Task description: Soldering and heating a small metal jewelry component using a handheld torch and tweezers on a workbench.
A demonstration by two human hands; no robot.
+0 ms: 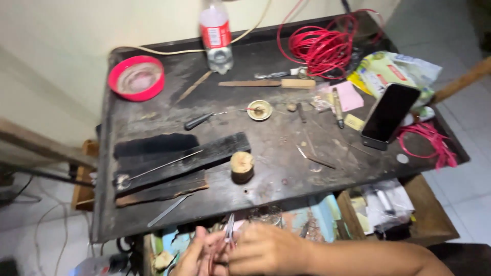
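Both my hands are low in the head view, below the front edge of the dark workbench. My right hand comes in from the right on a bare forearm and is closed around small pliers, whose metal jaws point up. My left hand sits right against the pliers with its fingers curled toward the jaws. Blur and overlap hide whether it pinches anything. Under both hands lies an open drawer with mixed small items.
On the bench lie black wooden slats with a thin metal rod, a wooden stump, a small brass dish, a black-handled awl, a red bowl, a plastic bottle, coiled red wire and a leaning phone.
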